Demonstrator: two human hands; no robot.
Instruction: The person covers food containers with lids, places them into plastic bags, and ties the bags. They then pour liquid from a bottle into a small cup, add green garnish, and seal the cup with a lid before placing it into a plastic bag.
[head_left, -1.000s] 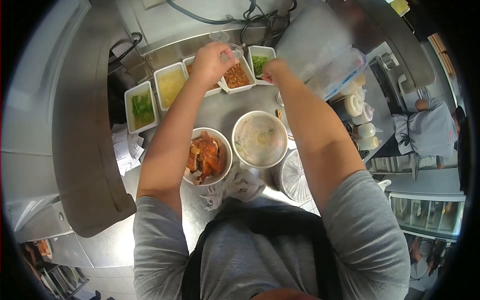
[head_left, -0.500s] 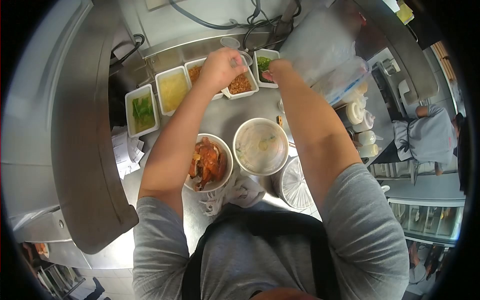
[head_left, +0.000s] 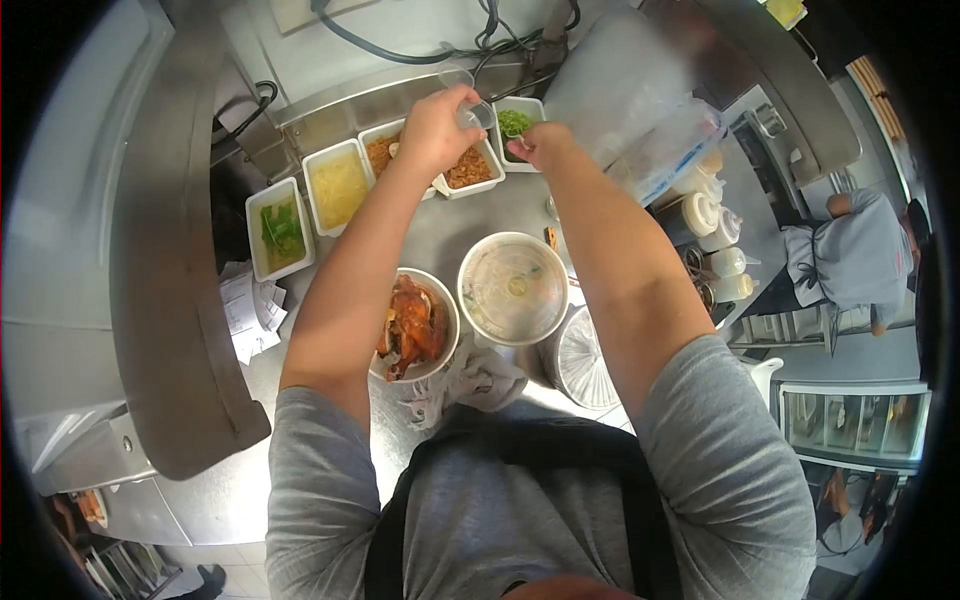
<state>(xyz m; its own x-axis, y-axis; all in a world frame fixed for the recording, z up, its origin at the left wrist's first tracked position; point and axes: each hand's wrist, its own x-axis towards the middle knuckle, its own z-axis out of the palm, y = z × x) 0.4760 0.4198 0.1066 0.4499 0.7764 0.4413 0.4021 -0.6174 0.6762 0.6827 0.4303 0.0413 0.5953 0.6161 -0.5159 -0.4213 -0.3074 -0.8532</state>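
My left hand [head_left: 437, 133] grips a small clear plastic cup [head_left: 482, 116] above the tubs at the back of the counter. Fingers drawn together, my right hand [head_left: 540, 146] is over the near edge of the white tub of chopped greens [head_left: 514, 123]; what they pinch, if anything, cannot be made out. Below my left hand are tubs of brown crumbly topping [head_left: 468, 172]. Nearer to me, a bowl of glazed brown meat pieces [head_left: 417, 325] stands beside a round container with a clear lid [head_left: 513, 288].
Further left are a tub of pale yellow shreds [head_left: 338, 190] and a tub of green leaves [head_left: 282, 232]. A crumpled cloth [head_left: 470, 382] lies near my waist. Squeeze bottles [head_left: 727, 262] and plastic bags [head_left: 640, 120] are on the right, with a person in grey [head_left: 850, 255] beyond.
My right hand has shifted slightly left and its fingers show more over the greens. The left hand still holds the clear cup. The whole view has moved a little.
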